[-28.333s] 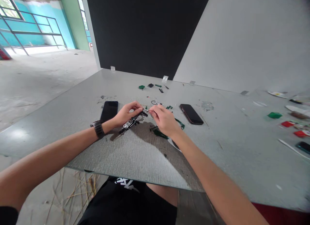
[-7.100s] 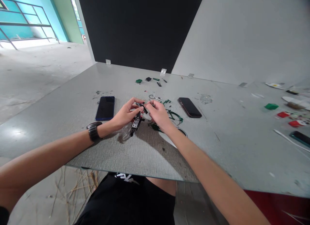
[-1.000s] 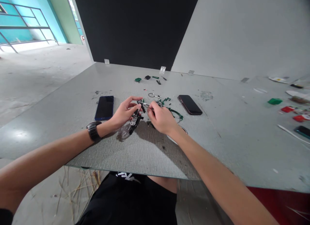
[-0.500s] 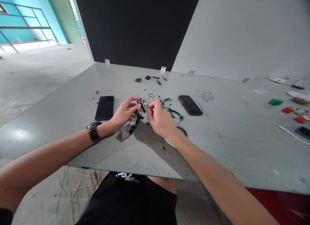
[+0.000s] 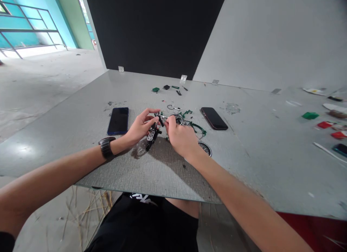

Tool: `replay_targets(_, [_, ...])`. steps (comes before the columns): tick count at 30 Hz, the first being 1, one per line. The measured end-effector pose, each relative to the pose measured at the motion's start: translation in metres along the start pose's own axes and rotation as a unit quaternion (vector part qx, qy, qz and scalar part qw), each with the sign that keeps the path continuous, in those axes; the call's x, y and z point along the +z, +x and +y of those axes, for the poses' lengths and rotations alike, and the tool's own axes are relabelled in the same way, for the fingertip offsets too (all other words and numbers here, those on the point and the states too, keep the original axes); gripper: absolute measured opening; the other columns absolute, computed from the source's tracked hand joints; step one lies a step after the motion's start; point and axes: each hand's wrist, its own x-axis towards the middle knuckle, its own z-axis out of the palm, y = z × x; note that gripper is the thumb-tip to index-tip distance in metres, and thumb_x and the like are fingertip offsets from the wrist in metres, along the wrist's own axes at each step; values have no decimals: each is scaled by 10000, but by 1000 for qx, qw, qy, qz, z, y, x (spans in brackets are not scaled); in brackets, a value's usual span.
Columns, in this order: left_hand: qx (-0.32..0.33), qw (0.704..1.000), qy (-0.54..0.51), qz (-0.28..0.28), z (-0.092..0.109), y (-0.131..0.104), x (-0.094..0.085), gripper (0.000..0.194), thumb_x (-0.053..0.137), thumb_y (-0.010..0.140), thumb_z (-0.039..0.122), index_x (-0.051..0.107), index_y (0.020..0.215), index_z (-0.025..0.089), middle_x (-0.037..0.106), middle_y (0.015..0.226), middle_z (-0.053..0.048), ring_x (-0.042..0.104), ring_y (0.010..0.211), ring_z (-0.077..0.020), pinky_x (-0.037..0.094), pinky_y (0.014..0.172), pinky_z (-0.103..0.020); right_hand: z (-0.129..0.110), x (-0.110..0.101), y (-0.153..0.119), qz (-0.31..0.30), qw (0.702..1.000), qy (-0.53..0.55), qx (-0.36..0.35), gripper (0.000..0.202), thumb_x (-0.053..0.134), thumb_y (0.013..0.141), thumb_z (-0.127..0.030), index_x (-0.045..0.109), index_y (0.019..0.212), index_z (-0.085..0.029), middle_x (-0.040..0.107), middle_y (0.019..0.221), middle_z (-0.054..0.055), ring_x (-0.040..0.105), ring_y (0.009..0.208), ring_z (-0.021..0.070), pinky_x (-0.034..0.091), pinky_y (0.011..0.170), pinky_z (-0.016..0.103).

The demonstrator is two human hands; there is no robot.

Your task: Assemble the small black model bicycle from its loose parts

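A small black and silver model bicycle part (image 5: 151, 136) is held near the table's front, with a silver rack and a dark wheel at its lower end. My left hand (image 5: 143, 124) has its fingers wrapped round the upper part of it. My right hand (image 5: 179, 134) pinches at the model's right side; what lies between its fingertips is too small to make out. Behind the right fingers a spoked wheel (image 5: 178, 119) shows. Another wheel (image 5: 205, 149) rests by my right wrist. Green frame pieces (image 5: 199, 128) lie just beyond my right hand.
A blue-edged phone (image 5: 118, 120) lies left of my hands, a dark phone (image 5: 214, 118) to the right. Farther back are a green piece (image 5: 155, 89), a black piece (image 5: 166, 87) and a silver ring-shaped part (image 5: 170, 107). Red and green items sit at the far right.
My right hand has turned and shifted slightly, so more of the spoked wheel behind its fingers shows. My left hand keeps its hold on the model. The whole view has shifted a little.
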Motion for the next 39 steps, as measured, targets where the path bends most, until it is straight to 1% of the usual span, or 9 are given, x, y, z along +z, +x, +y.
replay_targets(8, [13,1000,5,-5,-2,0,0,320,655,947,316,627,1260,256,651,851,-24,591,678,-115,381,486,-174,-9,-6,3,-33,992,99,64,178,399,1013,-398,443,1028,-226,596,679,26,463,541,176,258,563,306])
replay_targets(11, [19,1000,7,-7,-3,0,0,321,654,949,313,629,1263,253,640,835,-17,593,683,-114,397,501,-175,-8,-6,0,-33,996,73,51,190,424,971,-333,413,1106,-200,641,755,54,503,562,179,266,552,298])
replay_targets(15, [10,1000,-4,1,-3,0,0,309,644,954,299,625,1259,250,649,859,-19,594,684,-112,410,506,-173,-5,-5,-2,-36,999,-5,-12,195,302,1020,-284,450,1102,-187,685,835,93,523,562,175,221,528,302])
replay_targets(21, [11,1000,-4,14,-5,0,0,293,631,955,254,630,1247,241,657,828,-21,564,636,-103,387,476,-167,-5,-3,-3,-21,993,-114,-37,419,197,1081,-391,552,1061,-170,635,639,71,494,498,183,182,521,327])
replay_targets(25, [20,1000,9,7,-6,0,-1,310,641,954,281,628,1263,256,653,841,-20,569,650,-104,380,465,-158,-9,0,0,-19,998,44,34,327,295,1056,-423,523,1007,-194,615,628,31,487,493,169,238,519,303])
replay_targets(29, [20,1000,15,3,-6,-1,-1,328,639,957,308,612,1277,245,647,812,-23,584,665,-118,372,454,-154,-10,-1,5,-18,972,220,81,306,333,1050,-434,458,861,-228,586,621,6,520,548,158,321,566,290])
replay_targets(32, [24,999,21,0,-5,-1,0,336,640,958,323,611,1284,247,645,820,-24,582,673,-116,378,463,-156,-8,-5,4,-13,983,172,67,257,365,1035,-415,463,887,-229,587,636,5,495,537,158,291,558,293])
replay_targets(35, [26,999,21,1,-5,-2,2,325,643,954,315,624,1273,252,638,826,-16,557,639,-98,390,481,-165,-6,-6,0,-20,997,77,22,209,374,1015,-384,477,1034,-203,621,674,23,492,520,166,252,533,292])
replay_targets(39, [30,999,31,1,-4,-1,3,307,639,951,296,633,1251,233,642,818,-13,555,631,-93,398,496,-172,-4,-5,-2,-25,997,-60,-44,254,290,1032,-320,498,1059,-178,654,698,71,486,500,172,187,515,313])
